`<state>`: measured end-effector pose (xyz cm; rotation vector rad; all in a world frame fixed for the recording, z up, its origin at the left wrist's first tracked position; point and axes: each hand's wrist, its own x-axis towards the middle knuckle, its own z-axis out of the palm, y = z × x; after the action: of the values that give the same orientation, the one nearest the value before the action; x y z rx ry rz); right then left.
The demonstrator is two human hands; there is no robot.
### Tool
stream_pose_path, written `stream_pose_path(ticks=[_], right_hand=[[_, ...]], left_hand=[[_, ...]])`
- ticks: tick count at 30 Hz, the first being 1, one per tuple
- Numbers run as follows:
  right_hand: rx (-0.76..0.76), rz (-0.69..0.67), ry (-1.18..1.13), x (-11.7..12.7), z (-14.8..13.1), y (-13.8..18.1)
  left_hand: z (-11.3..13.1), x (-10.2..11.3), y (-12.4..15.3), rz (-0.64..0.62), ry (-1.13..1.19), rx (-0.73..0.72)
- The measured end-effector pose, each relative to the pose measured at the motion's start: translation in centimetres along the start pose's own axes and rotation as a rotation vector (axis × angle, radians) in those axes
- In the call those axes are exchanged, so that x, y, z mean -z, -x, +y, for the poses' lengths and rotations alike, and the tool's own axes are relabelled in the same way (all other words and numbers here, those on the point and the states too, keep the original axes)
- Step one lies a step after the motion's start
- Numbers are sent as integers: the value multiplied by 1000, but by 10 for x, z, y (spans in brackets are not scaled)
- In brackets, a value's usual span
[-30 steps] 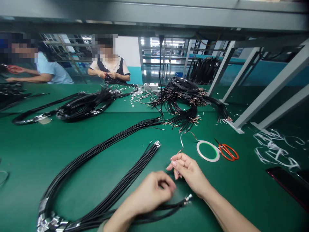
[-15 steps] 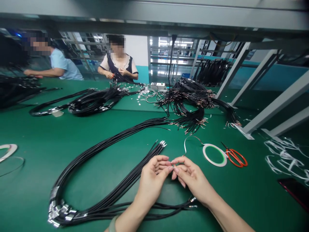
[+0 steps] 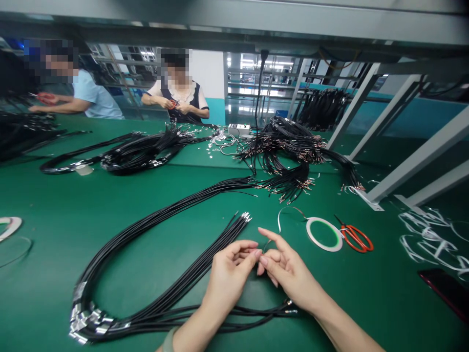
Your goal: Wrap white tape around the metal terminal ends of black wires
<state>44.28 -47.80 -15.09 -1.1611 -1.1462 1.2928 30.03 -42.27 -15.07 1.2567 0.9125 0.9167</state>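
My left hand (image 3: pixel 229 276) and my right hand (image 3: pixel 287 271) meet fingertip to fingertip above the green table (image 3: pixel 54 205), near its front edge. Both pinch the loose end of a thin silver tape strip (image 3: pixel 280 217) that curls back to a white tape roll (image 3: pixel 324 233). Below my wrists lies a thin bunch of black cables (image 3: pixel 256 310) with metal ends. A larger looped bundle of black cables (image 3: pixel 146 234) runs to the left, its lower end wrapped in silver tape (image 3: pixel 86 320).
Orange-handled scissors (image 3: pixel 353 237) lie right of the tape roll. Piles of black cables with copper terminals (image 3: pixel 289 151) fill the table's middle. Two people work at the far side. White tape scraps (image 3: pixel 428 234) and a dark phone (image 3: pixel 445 291) lie right; grey frame legs (image 3: pixel 414 156) slant there.
My left hand rose from the cable bunch to meet my right hand at the tape end. The view shifted slightly right, and my right index finger has since lifted.
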Motion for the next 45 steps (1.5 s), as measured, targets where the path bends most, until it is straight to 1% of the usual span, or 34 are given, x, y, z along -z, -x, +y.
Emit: stream_pose_path(ticks=[5,9,12,15,18,22,25,30,32,34,35,36,38,41,43,45], right_hand=[[11,33,19,-2,1,1],[-25,61,-125,-4,-1,1],[-99,65,-222,-5,-5,1],[-164,33,-312,-5,-6,0],[-174,22,-350,-5,-6,0],[-115,64,-296,-7,-5,1],[-88,82,-263,-8,-4,0],[-68,180,-195,-4,4,-4],[-16,238,-92,-2,4,-3],[96,305,79,-3,1,1],[163,316,169,-4,-1,3],[220,301,247,-5,-4,6],[289,224,336,-7,-9,9],[318,118,366,-9,-13,9],[324,92,364,-9,-13,7],[320,104,347,-7,-11,4]], left_hand=[[-1,3,-1,0,-37,-51],[1,6,-2,2,-129,-179],[2,9,-4,-25,-170,-263],[1,10,-6,-38,-186,-278],[1,11,-6,-41,-186,-275],[2,9,-3,-36,-188,-305],[5,8,1,-54,-185,-341],[8,7,2,-76,-221,-384],[8,7,1,-82,-237,-364],[6,6,1,-74,-249,-331],[6,6,1,-69,-255,-318],[5,6,2,-66,-260,-310],[4,5,3,-74,-261,-312],[5,4,4,-86,-230,-314],[5,4,5,-83,-192,-313],[5,4,4,-74,-163,-317]])
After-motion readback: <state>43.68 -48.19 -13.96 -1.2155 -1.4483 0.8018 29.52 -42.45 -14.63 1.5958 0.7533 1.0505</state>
